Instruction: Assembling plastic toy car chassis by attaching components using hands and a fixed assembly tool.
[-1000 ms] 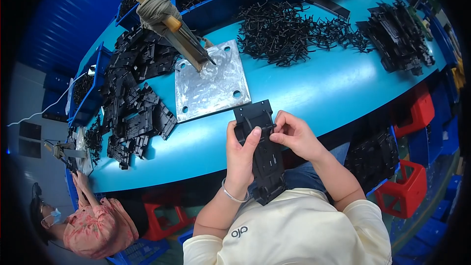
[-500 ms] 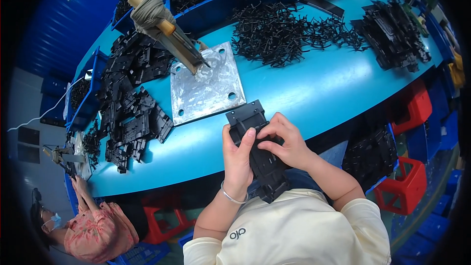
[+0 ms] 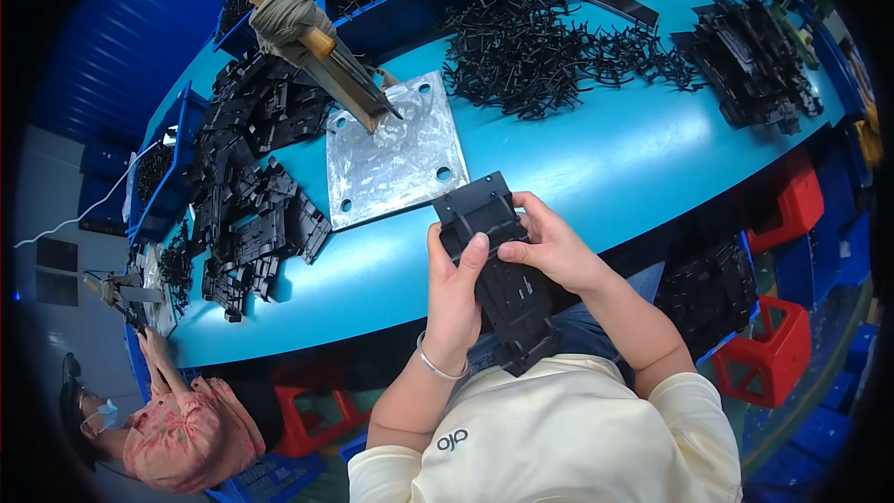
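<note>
Both of my hands grip one long black plastic frame part [image 3: 498,270], held upright just in front of my chest at the near edge of the blue table [image 3: 596,168]. My left hand [image 3: 453,293] wraps its left side, thumb pressed on the face of the part. My right hand [image 3: 549,247] holds the right side, fingers curled over the middle. The part's top end pokes above my fingers and its bottom end rests near my shirt.
A bare metal plate [image 3: 396,154] with a cloth-wrapped hammer [image 3: 317,47] lies beyond the part. Stacks of black plastic parts [image 3: 251,196] sit left, a heap of small black sprues [image 3: 549,47] behind, more parts [image 3: 750,61] right. Red crates [image 3: 768,359] stand below. Another person [image 3: 168,419] works at lower left.
The held part and both hands stayed close to my chest; my right fingers shifted slightly across the part's middle. The view drifted a little.
</note>
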Available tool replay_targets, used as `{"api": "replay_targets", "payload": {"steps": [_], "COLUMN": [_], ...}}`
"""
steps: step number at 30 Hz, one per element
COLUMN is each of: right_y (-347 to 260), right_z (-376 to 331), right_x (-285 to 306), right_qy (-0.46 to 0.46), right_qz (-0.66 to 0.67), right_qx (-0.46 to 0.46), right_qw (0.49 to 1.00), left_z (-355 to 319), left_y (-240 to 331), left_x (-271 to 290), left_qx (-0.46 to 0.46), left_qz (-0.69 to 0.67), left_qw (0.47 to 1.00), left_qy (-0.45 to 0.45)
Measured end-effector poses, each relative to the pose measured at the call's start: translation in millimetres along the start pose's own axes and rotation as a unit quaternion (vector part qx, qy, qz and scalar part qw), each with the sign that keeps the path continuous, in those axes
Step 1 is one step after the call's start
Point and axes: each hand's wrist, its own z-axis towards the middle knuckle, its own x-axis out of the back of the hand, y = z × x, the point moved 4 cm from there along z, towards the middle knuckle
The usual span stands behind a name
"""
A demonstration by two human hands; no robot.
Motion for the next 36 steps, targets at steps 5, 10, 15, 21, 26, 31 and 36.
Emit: {"api": "replay_targets", "payload": {"steps": [5,10,15,21,26,31,36], "right_y": [-8,-10,-10,-5,-4,-1,5], "right_z": [-8,-12,-12,-12,-12,-11,-11], "right_x": [0,0,0,-2,-3,-3,2], "right_qy": [0.031,0.115,0.124,0.106,0.108,0.11,0.104], "right_qz": [0.026,-0.074,-0.083,-0.166,-0.19,-0.131,-0.082], "right_qx": [-0.007,0.072,0.075,0.072,0.043,0.041,0.05], "right_qw": [0.999,0.988,0.986,0.978,0.975,0.984,0.99], "left_z": [5,13,9,9,8,9,11], "left_y": [7,8,9,-3,-5,-6,-4], "left_x": [7,27,26,34,32,30,25], "left_qx": [-0.031,-0.095,-0.104,-0.083,-0.077,-0.091,-0.063], "left_qz": [0.191,0.212,0.238,0.215,0.199,0.255,0.223], "left_qw": [0.98,0.973,0.965,0.973,0.977,0.962,0.972], "left_qy": [-0.05,0.0,-0.038,-0.032,0.007,0.045,0.031]}}
